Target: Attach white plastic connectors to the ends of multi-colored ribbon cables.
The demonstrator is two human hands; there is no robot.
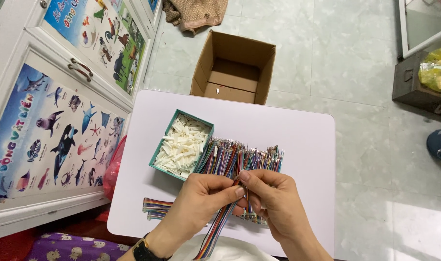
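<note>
Left hand (201,200) and right hand (273,200) both pinch one wire (228,203) — lifted clear of the fanned wires (240,157) on the worktop (298,125), beside a connector tray (157,150).

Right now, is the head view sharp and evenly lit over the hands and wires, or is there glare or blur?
Head view: even, soft light; left hand and right hand sharp on the coloured wires; faint shadows on the white table; mild sheen on the floor tiles; slight wide-angle bending at the edges.

Tray (161,145) left of wires (240,157), on table (302,145)
</note>
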